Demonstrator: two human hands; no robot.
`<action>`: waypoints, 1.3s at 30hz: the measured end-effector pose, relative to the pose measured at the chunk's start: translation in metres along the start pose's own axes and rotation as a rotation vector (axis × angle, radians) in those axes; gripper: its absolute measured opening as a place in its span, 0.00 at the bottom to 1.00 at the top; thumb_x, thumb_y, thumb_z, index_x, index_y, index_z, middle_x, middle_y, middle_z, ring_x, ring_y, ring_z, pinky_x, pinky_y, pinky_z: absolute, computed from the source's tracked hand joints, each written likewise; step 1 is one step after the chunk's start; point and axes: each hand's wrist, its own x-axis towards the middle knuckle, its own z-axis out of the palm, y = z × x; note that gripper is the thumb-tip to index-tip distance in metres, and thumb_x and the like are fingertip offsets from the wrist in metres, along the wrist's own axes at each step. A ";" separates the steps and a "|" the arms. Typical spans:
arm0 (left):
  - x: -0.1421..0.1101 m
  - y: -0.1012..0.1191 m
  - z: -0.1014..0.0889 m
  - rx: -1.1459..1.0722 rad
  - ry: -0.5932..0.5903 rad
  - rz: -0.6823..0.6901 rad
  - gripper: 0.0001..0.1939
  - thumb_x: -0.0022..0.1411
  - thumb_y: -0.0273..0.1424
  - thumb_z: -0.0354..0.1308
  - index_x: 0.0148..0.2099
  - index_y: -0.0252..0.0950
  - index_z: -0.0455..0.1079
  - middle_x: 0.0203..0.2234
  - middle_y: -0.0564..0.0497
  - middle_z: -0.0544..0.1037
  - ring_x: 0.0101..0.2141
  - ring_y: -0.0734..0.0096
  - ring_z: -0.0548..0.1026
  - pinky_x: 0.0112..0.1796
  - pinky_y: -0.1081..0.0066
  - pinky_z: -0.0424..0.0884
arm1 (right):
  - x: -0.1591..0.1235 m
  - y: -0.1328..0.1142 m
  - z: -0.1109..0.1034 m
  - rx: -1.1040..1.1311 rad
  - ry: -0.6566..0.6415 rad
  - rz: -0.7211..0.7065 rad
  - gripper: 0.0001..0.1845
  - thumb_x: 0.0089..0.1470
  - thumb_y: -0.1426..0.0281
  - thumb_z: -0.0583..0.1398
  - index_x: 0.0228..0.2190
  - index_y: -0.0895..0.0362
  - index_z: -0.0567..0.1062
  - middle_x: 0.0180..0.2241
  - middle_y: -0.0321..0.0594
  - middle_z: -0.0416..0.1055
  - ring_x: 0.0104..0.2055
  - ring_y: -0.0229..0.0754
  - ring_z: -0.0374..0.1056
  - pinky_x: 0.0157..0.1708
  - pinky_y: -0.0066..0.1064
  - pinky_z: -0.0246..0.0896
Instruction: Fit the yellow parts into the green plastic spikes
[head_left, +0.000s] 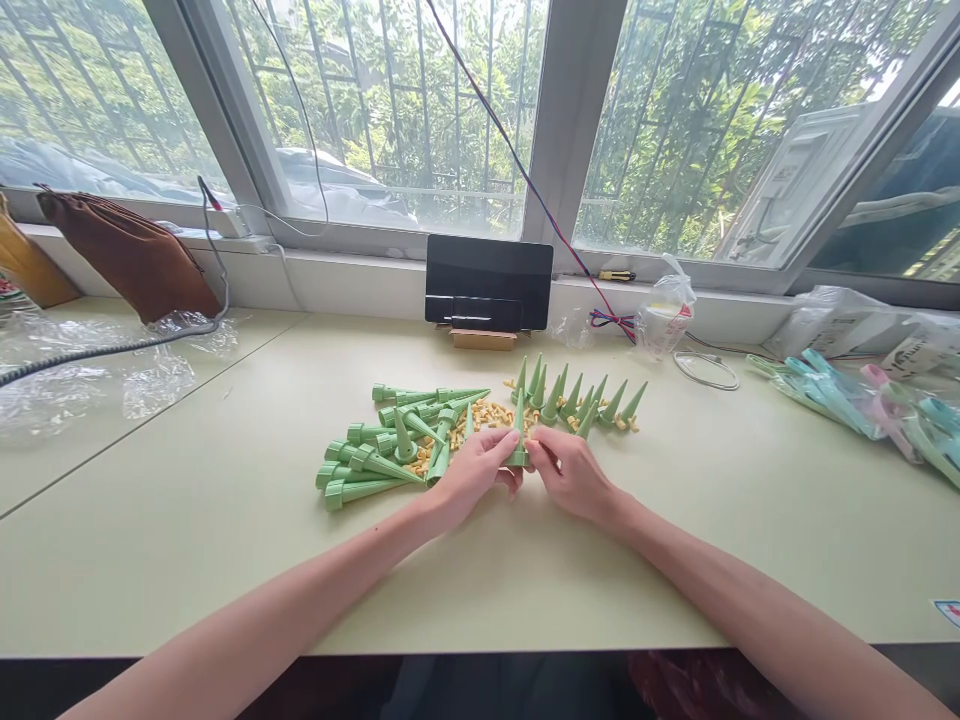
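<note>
My left hand (480, 468) grips a green plastic watering spike (519, 425), point up, with its wide collar at the bottom. Pinched fingers of my right hand (571, 468) press against the right side of that collar; whatever they hold is too small to make out. Left of my hands lies a pile of similar green spikes (367, 490), most on their sides. Small yellow plastic pieces (491, 413) are heaped just behind my left hand. Beyond my right hand, several spikes (574, 395) stand upright in rows, with yellow pieces at their bases.
A dark tablet (487, 275) leans on a stand by the window. At the back right are a tied plastic bag (666, 315), a coiled white cable (705, 370) and pastel plastic items (840, 395). Clear wrappers (157, 375) and a brown pouch (139, 255) lie left.
</note>
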 end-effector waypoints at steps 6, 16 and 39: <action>-0.001 -0.004 0.006 0.121 0.077 0.020 0.19 0.67 0.45 0.52 0.34 0.34 0.66 0.30 0.52 0.69 0.25 0.73 0.73 0.25 0.72 0.72 | -0.001 0.000 0.000 -0.021 0.047 -0.001 0.17 0.63 0.66 0.54 0.23 0.54 0.58 0.21 0.30 0.55 0.22 0.34 0.50 0.24 0.27 0.48; -0.007 0.005 0.008 0.608 0.366 0.137 0.20 0.68 0.43 0.51 0.54 0.36 0.64 0.22 0.58 0.71 0.16 0.76 0.69 0.22 0.74 0.66 | 0.003 -0.001 -0.001 0.025 0.090 0.100 0.14 0.64 0.65 0.55 0.27 0.56 0.66 0.20 0.30 0.59 0.21 0.34 0.52 0.23 0.27 0.48; -0.014 0.001 0.005 1.458 0.219 0.178 0.11 0.69 0.36 0.50 0.45 0.36 0.68 0.33 0.47 0.73 0.29 0.64 0.74 0.30 0.68 0.68 | 0.004 0.012 -0.004 -0.088 0.080 0.180 0.11 0.62 0.69 0.55 0.28 0.57 0.71 0.21 0.32 0.65 0.21 0.35 0.57 0.25 0.28 0.52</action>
